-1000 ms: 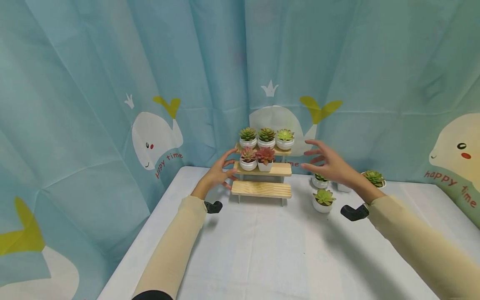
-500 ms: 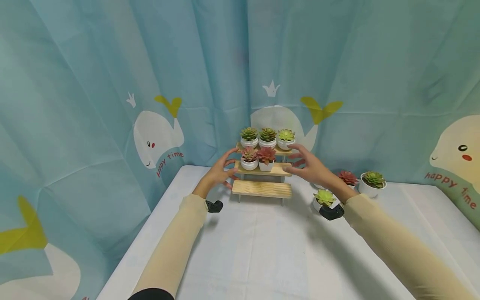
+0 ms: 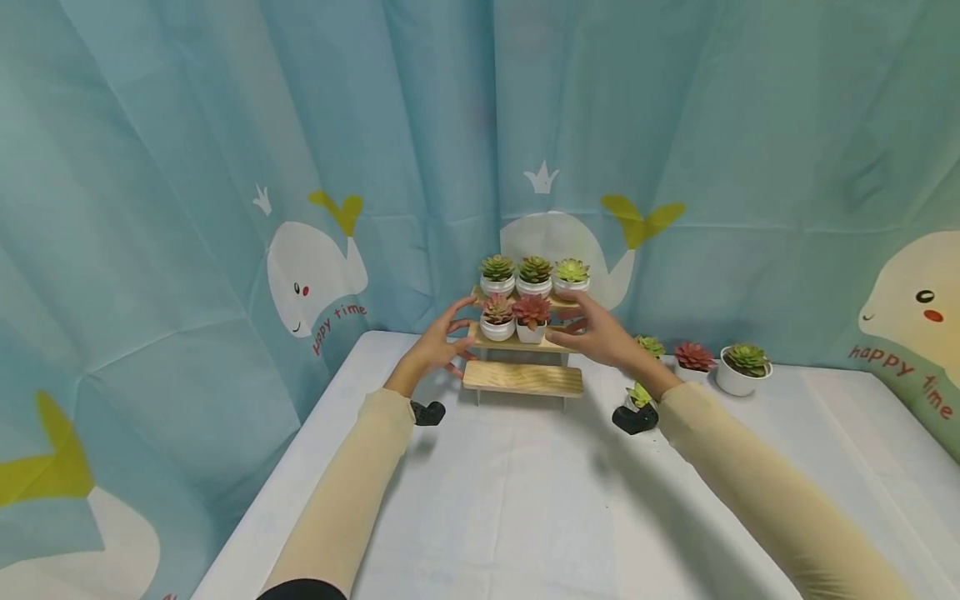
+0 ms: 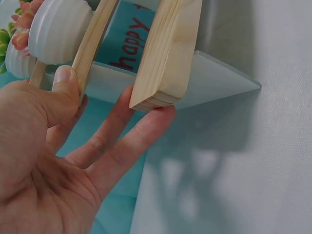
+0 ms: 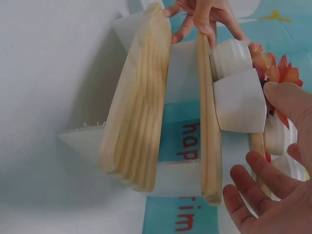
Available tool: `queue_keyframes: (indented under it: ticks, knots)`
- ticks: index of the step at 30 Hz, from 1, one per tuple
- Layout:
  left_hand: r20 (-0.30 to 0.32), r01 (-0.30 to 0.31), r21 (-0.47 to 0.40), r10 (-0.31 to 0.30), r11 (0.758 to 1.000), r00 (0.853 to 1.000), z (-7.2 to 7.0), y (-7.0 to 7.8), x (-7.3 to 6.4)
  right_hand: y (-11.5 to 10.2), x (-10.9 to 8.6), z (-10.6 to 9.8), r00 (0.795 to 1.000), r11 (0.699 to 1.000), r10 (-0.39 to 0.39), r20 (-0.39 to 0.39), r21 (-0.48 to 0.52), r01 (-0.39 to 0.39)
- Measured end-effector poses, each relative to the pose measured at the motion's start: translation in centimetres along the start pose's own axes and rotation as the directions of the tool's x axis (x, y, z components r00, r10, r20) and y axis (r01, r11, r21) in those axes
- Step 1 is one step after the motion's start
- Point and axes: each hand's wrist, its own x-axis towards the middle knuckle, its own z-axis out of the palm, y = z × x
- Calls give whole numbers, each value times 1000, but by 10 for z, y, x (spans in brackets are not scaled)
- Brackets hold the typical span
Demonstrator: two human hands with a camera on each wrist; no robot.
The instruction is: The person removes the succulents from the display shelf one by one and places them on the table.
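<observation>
A three-tier wooden plant stand (image 3: 522, 377) faces me on the table. My left hand (image 3: 429, 348) holds its left side; in the left wrist view the thumb (image 4: 65, 80) lies on the middle plank's end, with other fingertips against the lowest plank. On the middle tier sit a pink succulent (image 3: 498, 311) in a round white pot and a red succulent (image 3: 532, 308) in a squarish white pot (image 5: 240, 102). My right hand (image 3: 596, 335) is beside the red one, fingers spread, its thumb (image 5: 280, 95) right at the leaves and pot rim.
Three potted green succulents (image 3: 535, 271) line the top tier. Right of the stand are a red succulent (image 3: 694, 357), a green one in a white pot (image 3: 742, 369) and two light green ones partly hidden by my right arm. A blue whale-print curtain (image 3: 420, 125) hangs behind the table.
My right hand has moved left from above the loose pots to beside the red succulent on the middle tier. The left hand stays at the stand; the plants on the stand keep their places.
</observation>
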Motion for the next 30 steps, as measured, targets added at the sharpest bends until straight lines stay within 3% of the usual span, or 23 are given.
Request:
queue_keyframes:
  ticks: [8, 30]
  knots:
    - [15, -50, -9, 51, 999, 999, -1, 2, -1, -2, 9, 5, 1000, 999, 17, 11, -28, -17]
    - [0, -18, -12, 18, 1000, 1000, 0, 1, -2, 2, 21, 15, 999, 996, 34, -10, -81, -34]
